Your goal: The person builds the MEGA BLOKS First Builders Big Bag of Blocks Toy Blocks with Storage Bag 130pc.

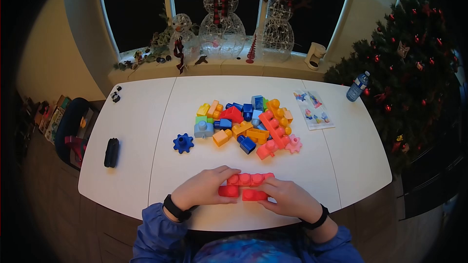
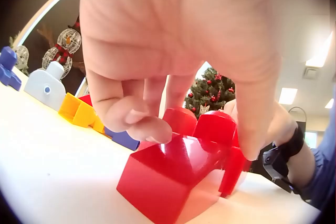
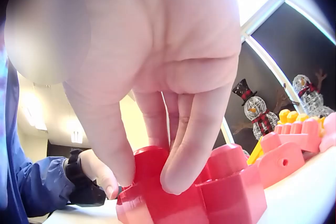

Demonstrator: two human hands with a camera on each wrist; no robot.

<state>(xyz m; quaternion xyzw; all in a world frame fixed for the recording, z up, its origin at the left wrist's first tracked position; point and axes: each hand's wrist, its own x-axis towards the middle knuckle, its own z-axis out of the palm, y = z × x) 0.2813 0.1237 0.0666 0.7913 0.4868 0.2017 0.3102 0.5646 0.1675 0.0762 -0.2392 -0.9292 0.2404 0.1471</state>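
Note:
In front of the person, a long red building block (image 1: 251, 179) with a row of round studs lies on the white table. Two shorter red blocks sit at its near side: a left one (image 1: 228, 191) and a right one (image 1: 253, 195), with a gap between them. The left hand (image 1: 207, 185) holds the left short block between thumb and fingers, its fingertips also reaching the long block's end. At the other side, the right hand (image 1: 290, 197) pinches the right short block. In the right wrist view, thumb and fingers straddle a red block's stud (image 3: 149, 161).
Beyond the hands lies a pile of colourful blocks, with a blue gear piece (image 1: 183, 143) at its left and a pink gear (image 1: 294, 144) at its right. A picture sheet (image 1: 314, 110), a water bottle (image 1: 358, 86) and a black case (image 1: 111, 153) rest farther out on the table (image 1: 131, 185).

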